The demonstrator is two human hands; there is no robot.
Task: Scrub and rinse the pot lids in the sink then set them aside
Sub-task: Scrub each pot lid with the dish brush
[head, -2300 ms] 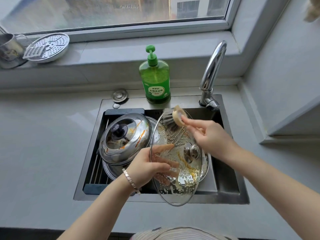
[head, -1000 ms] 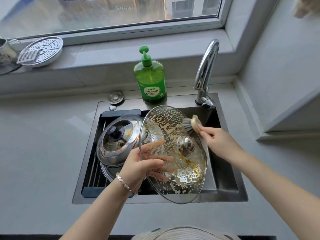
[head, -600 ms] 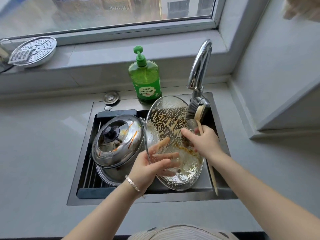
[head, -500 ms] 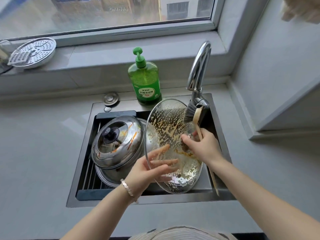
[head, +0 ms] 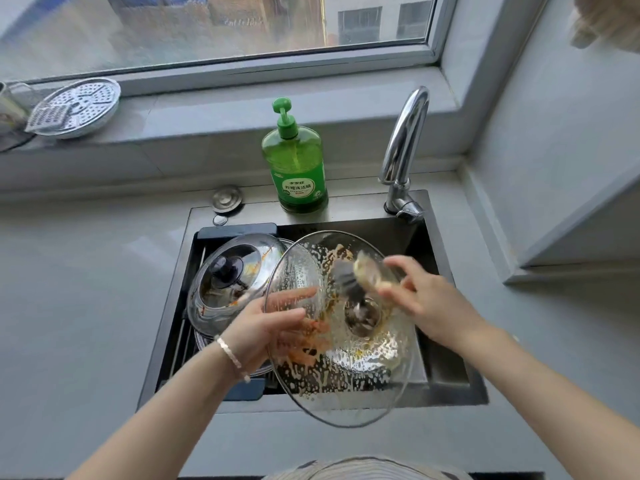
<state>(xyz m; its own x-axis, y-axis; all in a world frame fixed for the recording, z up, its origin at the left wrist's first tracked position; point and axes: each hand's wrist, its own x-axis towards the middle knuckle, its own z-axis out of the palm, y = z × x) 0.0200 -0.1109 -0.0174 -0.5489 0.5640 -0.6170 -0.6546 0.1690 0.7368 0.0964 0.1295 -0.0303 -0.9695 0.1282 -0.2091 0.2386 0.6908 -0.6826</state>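
Gripping glass lid [head: 346, 375] over sink [head: 450, 400], left hand [head: 263, 327] fingers clamped on left rim; right hand [head: 426, 299] fingers clamped on brush [head: 360, 275] above knob [head: 363, 315]; near rim overhanging sink front.

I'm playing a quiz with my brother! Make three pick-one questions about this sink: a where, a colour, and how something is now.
1. Where does the green dish soap bottle stand?
A in the basin
B on the sink ledge, left of the faucet
C on the windowsill

2. What colour is the knob on the steel lid?
A black
B red
C white

3. The glass lid is:
A dry
B foamy and orange-smeared
C cracked

Answers:
1 B: it stands behind the basin, beside the faucet.
2 A: the knob looks black.
3 B: suds cover it where the right hand works the dish brush.
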